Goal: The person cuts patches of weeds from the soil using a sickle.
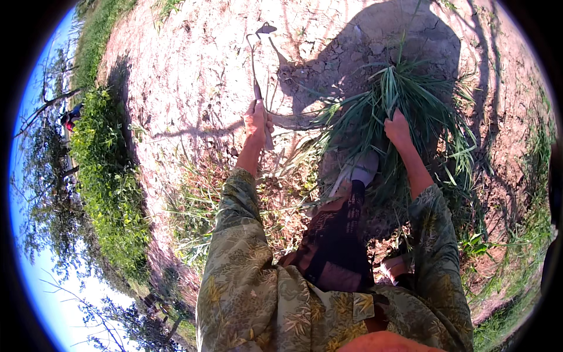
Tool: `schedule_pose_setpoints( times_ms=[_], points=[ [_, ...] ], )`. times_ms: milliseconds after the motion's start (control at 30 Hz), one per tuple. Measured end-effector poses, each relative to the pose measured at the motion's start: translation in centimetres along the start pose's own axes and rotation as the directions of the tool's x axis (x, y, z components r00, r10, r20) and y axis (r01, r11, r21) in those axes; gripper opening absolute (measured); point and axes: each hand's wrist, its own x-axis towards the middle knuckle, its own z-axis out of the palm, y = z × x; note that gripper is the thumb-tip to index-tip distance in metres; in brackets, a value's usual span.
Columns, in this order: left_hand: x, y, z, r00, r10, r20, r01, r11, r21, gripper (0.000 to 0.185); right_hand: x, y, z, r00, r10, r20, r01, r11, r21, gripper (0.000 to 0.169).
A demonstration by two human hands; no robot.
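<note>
My left hand (258, 119) is closed around the wooden handle of a hand tool with a long, curved metal neck and a small dark blade (266, 29), which looks like a hand hoe. The blade points away from me over the cracked soil. My right hand (397, 127) grips a large bundle of long green grass (422, 94), whose blades fan out to both sides. Part of the bundle hides the ground and my lower leg. A shoe (365, 167) shows just beside the grass.
Dry, cracked soil (198, 66) lies ahead, crossed by shadows. Low weeds (198, 202) grow by my left arm. A row of leafy green plants (105, 176) runs along the left, with a person (70, 118) beyond it. More grass (506, 281) borders the right.
</note>
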Motion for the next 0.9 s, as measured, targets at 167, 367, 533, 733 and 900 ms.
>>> schedule_pose_setpoints(
  times_ms=[167,367,533,733,900],
  points=[
    [-1.4,-4.9,-2.3,0.98,-0.167,-0.107,0.155,0.982,-0.107,0.028,0.6,-0.1,0.8,1.0,-0.008,0.022,0.007,0.999,0.033,0.038],
    [-7.9,-10.3,-2.3,0.99,-0.126,-0.062,0.124,0.991,-0.041,0.036,1.9,4.6,0.9,0.986,-0.087,-0.145,0.08,0.995,-0.05,0.034],
    [-0.5,-3.2,-4.6,0.976,-0.019,-0.215,-0.007,0.993,-0.12,0.023,-0.8,-0.1,0.4,0.999,-0.053,-0.005,0.052,0.989,-0.139,0.04],
    [4.4,-2.7,-3.2,0.962,-0.06,-0.267,0.003,0.978,-0.209,0.022,-0.4,-0.3,0.7,0.998,-0.066,-0.013,0.065,0.994,-0.086,0.038],
    [-7.4,-9.0,-3.6,0.961,-0.201,-0.188,0.17,0.971,-0.167,0.026,-0.4,1.4,0.9,0.998,-0.056,-0.032,0.054,0.998,-0.045,0.038]
  ],
)
